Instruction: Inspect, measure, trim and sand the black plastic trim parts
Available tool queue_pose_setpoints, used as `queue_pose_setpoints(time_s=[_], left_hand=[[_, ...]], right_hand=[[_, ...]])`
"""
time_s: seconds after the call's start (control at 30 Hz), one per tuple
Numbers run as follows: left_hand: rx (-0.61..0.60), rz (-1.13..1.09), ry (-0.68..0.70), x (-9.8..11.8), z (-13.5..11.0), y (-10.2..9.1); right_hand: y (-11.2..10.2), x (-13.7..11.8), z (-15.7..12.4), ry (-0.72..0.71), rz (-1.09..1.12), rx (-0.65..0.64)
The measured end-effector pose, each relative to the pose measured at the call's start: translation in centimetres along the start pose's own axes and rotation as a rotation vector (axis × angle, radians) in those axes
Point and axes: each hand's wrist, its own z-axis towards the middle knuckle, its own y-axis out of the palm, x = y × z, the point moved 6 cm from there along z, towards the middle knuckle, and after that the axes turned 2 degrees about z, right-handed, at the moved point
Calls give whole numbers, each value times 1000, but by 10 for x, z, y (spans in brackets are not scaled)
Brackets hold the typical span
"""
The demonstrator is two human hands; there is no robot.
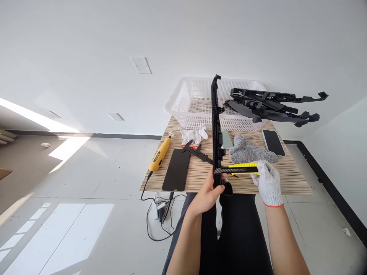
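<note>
My bare left hand [210,193] is closed around the near end of a long black plastic trim strip [216,126], which runs away from me over the table toward the basket. My right hand [268,183], in a white knit glove, grips a yellow and black utility knife [239,169]. The knife lies crosswise, its tip against the strip just above my left fingers.
The small wood-grain table [289,173] carries a white mesh basket [186,101] with several black trim parts [272,105] sticking out right, a yellow rotary tool [159,154], a black pad [177,170], white gloves [194,134], a grey mitt [248,151], a phone [273,142]. Cables hang at the front left.
</note>
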Motion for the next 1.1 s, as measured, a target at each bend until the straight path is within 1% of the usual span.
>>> queue_pose_setpoints(time_s=[0.07, 0.17, 0.2, 0.3, 0.33, 0.4, 0.43, 0.53, 0.63, 0.73, 0.87, 0.97, 1.03, 1.1], left_hand=[[-33, 51, 9, 1, -1, -3], [-68, 54, 7, 0, 0, -3], [-72, 44, 2, -1, 0, -2], [-58, 14, -23, -1, 2, 1], [-45, -3, -30, -1, 2, 1], [-12, -36, -34, -1, 1, 1], [4, -41, -32, -1, 1, 0], [45, -12, -10, 1, 0, 0], [58, 18, 18, 5, 0, 1], [57, 40, 38, 8, 1, 3], [53, 55, 57, 10, 2, 4], [54, 61, 49, 7, 3, 4], [56, 80, 64, 7, 3, 4], [63, 92, 71, 8, 3, 5]], right_hand=[[-2, -1, -1, 2, 1, 19], [5, -2, -2, 2, -18, -88], [6, -2, -2, -3, -22, -103], [1, -1, -2, -10, 22, -27], [1, -1, -1, -2, 29, -35], [5, 0, -2, 5, 20, -103], [6, 0, -2, 2, 14, -117], [2, -1, -3, 6, 41, -55], [2, 0, -4, 40, 55, -75], [-1, -1, -5, 23, 74, -28], [3, -1, -7, 40, 31, -96], [0, 0, -8, 43, 31, -61], [1, 1, -9, 67, 5, -92], [0, 1, -9, 55, 4, -84]])
